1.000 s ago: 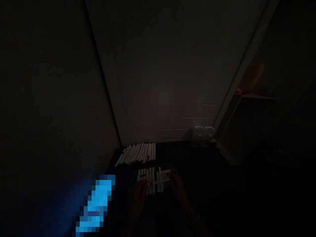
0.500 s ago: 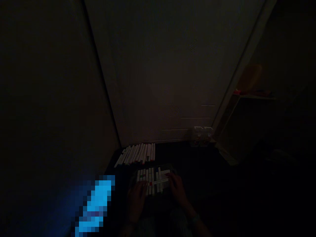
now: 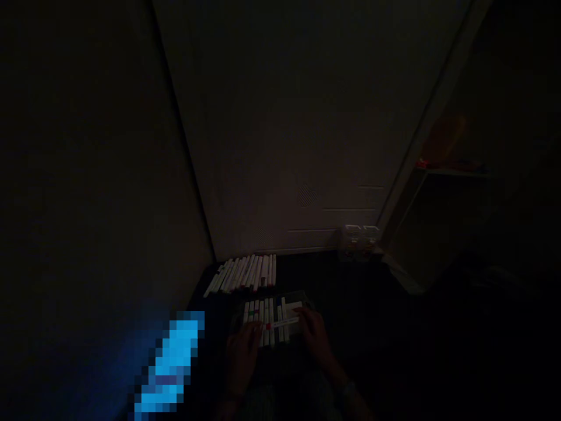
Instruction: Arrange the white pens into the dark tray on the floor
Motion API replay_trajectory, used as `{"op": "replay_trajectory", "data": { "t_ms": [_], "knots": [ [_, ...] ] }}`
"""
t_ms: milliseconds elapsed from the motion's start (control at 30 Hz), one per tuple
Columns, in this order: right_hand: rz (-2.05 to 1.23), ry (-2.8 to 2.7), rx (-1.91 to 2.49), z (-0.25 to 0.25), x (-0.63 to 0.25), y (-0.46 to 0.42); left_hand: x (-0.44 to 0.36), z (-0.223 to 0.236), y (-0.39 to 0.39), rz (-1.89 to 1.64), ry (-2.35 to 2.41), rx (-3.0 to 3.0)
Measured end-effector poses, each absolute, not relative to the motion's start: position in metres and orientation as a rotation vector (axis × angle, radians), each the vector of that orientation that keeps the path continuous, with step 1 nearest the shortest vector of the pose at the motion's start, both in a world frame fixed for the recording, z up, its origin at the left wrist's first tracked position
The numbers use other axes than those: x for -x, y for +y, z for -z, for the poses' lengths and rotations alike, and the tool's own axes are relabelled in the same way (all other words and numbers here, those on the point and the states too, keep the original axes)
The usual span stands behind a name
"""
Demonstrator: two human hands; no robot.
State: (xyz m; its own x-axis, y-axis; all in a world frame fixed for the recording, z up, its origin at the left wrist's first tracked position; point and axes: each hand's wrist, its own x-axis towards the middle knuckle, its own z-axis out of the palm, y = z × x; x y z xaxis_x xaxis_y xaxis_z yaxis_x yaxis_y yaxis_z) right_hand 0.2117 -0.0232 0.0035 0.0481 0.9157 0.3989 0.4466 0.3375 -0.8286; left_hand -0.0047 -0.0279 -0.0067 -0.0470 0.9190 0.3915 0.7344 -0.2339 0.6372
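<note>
In dim light, a white marker [image 3: 284, 322] with a red band near its left end lies crosswise between my two hands. My left hand [image 3: 243, 349] has its fingers closed at the red-banded end. At the other end, the fingers of my right hand [image 3: 316, 334] pinch the marker. Below it, several white markers [image 3: 266, 308] stand side by side in a dark or see-through case [image 3: 309, 300]. A pale rectangular piece [image 3: 294, 306] sits at the case's right side, partly covered by my right hand.
Behind the case, a slanting row of white markers [image 3: 245, 272] lies on the dark table [image 3: 307, 272]. Two clear containers [image 3: 359, 242] stand at the back right against a pale panel [image 3: 280, 146]. A shelf [image 3: 456, 171] with reddish items is farther right. A pixelated bright blue patch [image 3: 170, 362] shows lower left.
The crosswise marker's right end has tilted up slightly, with my right hand shifting a little. My left hand stays almost in place.
</note>
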Motion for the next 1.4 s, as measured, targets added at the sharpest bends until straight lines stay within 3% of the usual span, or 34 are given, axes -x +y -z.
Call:
{"op": "replay_trajectory", "data": {
  "t_ms": [1400],
  "knots": [
    [-0.583,-1.549,1.288,-0.007,-0.212,-0.025,0.003,-0.002,-0.031,-1.17,1.734,-1.847]
  ]
}}
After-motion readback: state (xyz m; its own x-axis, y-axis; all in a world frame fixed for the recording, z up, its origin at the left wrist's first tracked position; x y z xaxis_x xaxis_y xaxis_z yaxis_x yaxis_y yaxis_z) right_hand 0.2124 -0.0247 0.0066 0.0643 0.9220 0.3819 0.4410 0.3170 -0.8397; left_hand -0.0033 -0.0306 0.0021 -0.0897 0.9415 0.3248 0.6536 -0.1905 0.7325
